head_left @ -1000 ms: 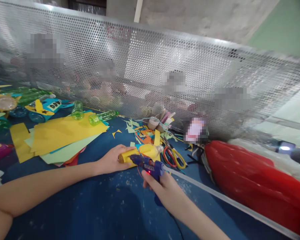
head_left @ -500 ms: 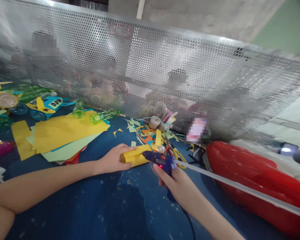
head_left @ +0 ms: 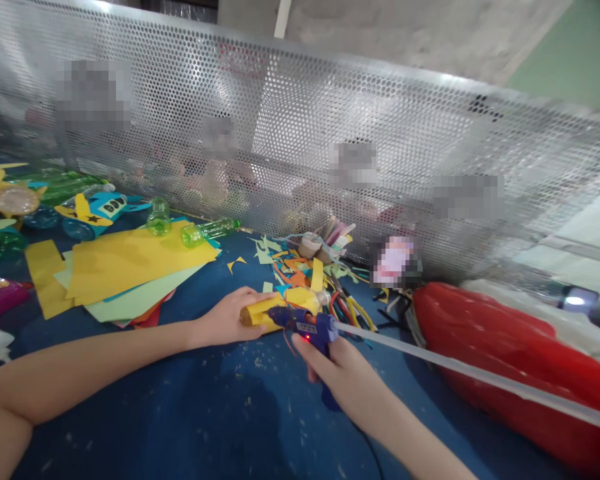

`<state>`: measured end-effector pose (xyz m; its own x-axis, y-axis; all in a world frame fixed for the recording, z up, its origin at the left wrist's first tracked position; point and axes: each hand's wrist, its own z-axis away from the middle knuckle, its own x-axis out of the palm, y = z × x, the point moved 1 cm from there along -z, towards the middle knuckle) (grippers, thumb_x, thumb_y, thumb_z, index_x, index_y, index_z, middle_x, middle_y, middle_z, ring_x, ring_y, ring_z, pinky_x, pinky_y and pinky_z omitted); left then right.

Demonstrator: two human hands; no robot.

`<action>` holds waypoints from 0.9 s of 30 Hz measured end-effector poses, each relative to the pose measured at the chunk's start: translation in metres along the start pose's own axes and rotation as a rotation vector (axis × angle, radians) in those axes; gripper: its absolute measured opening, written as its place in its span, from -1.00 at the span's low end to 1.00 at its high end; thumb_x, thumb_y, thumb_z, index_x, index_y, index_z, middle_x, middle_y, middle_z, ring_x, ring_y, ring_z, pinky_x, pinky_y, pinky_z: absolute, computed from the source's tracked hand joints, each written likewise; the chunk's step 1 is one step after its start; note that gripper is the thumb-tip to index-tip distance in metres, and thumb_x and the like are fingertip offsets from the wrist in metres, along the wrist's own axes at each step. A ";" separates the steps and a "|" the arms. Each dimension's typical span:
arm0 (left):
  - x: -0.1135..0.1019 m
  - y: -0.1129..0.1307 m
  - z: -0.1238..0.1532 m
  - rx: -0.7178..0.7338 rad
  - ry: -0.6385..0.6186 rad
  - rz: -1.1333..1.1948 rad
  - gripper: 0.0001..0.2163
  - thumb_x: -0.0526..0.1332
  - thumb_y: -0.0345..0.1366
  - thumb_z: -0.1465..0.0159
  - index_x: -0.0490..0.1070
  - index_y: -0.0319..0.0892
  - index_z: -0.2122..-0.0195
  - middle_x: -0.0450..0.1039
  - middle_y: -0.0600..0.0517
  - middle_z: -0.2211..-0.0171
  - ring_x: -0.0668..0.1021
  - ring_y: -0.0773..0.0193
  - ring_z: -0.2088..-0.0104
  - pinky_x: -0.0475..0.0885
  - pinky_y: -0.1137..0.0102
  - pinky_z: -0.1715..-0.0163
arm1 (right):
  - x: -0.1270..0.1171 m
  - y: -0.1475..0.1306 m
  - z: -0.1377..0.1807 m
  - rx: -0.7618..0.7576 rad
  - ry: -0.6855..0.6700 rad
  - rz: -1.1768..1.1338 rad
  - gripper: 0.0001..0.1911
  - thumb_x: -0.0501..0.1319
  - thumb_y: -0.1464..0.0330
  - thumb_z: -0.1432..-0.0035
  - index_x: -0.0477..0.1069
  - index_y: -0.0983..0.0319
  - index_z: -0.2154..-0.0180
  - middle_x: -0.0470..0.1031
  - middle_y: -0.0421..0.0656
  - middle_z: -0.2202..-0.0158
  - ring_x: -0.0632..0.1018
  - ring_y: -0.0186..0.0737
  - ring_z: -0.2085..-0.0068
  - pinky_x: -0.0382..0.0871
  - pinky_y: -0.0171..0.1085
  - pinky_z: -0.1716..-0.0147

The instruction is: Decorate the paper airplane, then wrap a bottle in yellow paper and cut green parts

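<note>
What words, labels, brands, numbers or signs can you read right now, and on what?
No text can be read.
Glue gun in the right hand: pale label, too small and blurred.
Blue paper model: dark oval marks, possibly drawn shapes; no legible characters.
Perforated panel: faint red marks, too blurred.
Pink-and-white screen: pixelated, unreadable.

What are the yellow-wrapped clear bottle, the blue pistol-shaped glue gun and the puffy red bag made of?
The yellow-wrapped clear bottle looks like plastic, since its neck is see-through; the wrap is probably matte paper, like the sheets nearby. The blue glue gun seems hard plastic, judging by its moulded shape. The red bag is likely glossy plastic: it shows bright highlights.
</note>
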<state>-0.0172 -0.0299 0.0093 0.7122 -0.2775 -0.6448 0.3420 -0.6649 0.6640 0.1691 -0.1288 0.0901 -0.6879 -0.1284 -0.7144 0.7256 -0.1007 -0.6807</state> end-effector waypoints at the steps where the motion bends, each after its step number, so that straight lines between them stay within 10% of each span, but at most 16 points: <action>1: -0.001 0.001 0.000 -0.008 -0.008 -0.004 -0.44 0.26 -0.20 -0.14 0.19 0.01 -0.19 0.32 -0.01 0.07 0.42 0.17 0.08 0.33 0.24 0.00 | -0.003 0.003 -0.001 0.019 0.019 0.010 -0.59 0.02 0.07 -0.12 0.23 0.18 0.62 0.30 -0.24 0.68 0.38 -0.29 0.60 0.21 -0.34 0.58; 27: -0.003 0.005 -0.001 -0.085 -0.044 -0.024 -0.43 0.27 -0.18 -0.12 0.22 0.01 -0.18 0.28 -0.02 0.07 0.43 0.14 0.06 0.29 0.23 -0.05 | -0.044 0.042 -0.015 0.095 0.209 0.086 -0.46 0.00 -0.01 -0.08 0.20 0.16 0.77 0.29 -0.19 0.75 0.37 -0.24 0.61 0.21 -0.29 0.53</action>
<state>-0.0173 -0.0315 0.0146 0.6762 -0.2936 -0.6757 0.4109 -0.6110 0.6767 0.2295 -0.1130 0.0907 -0.6047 0.0659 -0.7937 0.7729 -0.1923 -0.6047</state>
